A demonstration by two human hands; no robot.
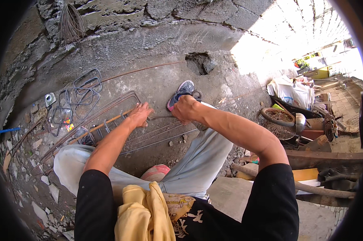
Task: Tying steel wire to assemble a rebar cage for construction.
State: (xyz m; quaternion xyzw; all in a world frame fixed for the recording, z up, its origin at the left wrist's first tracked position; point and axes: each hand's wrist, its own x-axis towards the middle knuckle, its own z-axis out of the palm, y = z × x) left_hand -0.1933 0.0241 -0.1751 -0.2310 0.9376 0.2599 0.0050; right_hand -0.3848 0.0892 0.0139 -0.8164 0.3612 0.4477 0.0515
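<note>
My left hand [139, 115], fingers stretched out, lies over the near end of a narrow frame of steel rods [106, 127] on the ground. My right hand [184, 109] is closed beside my sneaker [180, 94]. A thin dark metal rod [162, 117] runs from below the left fingertips into the right fist; its far end is hidden there. A dark curved piece [197, 95] shows just beyond the right hand, and I cannot make out what it belongs to. Long rusty rods [125, 97] lie alongside the frame.
Several bent wire stirrups [83, 96] lie at the left. A hole [200, 63] opens at the foot of the rough wall [149, 44]. To the right are a spoked wheel [278, 116], white sacks [292, 93] and a pipe [326, 190]. Rubble [49, 188] covers the lower left.
</note>
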